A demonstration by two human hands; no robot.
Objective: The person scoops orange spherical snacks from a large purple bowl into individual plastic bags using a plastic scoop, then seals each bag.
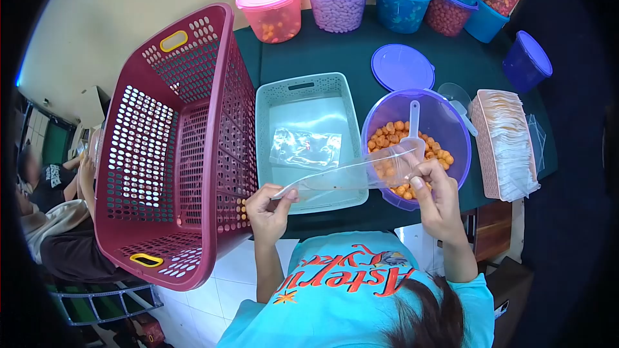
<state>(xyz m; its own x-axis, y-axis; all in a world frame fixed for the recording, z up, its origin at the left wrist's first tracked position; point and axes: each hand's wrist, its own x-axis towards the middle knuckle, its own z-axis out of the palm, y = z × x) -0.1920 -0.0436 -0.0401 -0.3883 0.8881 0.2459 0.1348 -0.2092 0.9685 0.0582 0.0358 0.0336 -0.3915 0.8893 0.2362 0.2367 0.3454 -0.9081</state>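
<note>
A clear plastic bag (342,177) is stretched between my two hands, above the front of the green tray and the purple tub. My left hand (267,209) pinches its left end, beside the maroon basket. At the other end, my right hand (438,200) grips the bag near the tub's front rim. Inside the purple tub (461,148) lie round orange snack balls (387,135), with a white scoop (414,116) resting on them. The bag covers part of the snacks. The pale green tray (309,109) holds another clear plastic bag (306,149), lying flat.
A large maroon basket (222,90) stands left. A pink basket (487,148) of stacked plastic bags stands right, near a clear scoop (461,106). A purple lid (403,67) lies behind the tub. Several lidded tubs (337,9) line the back. People (64,200) sit at far left.
</note>
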